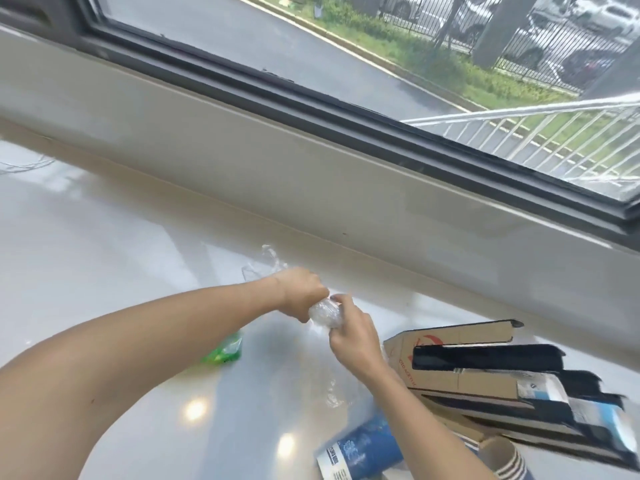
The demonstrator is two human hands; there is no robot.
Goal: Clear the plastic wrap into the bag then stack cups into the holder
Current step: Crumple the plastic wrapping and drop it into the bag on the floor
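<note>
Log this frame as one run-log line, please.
stage: clearing wrap | left hand + right hand: balling plastic wrap | cups: unstacked

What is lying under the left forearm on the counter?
A green packet shows partly from under the left forearm, on the glossy counter. The arm covers its near part, so its full shape stays hidden.

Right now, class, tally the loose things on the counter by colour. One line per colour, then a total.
Clear: 3, the balled plastic wrap, one scrap, another scrap
Green: 1, packet
Blue: 1, cup sleeve
Brown: 1, cardboard box
Striped: 1, paper cup
Total: 7
</note>
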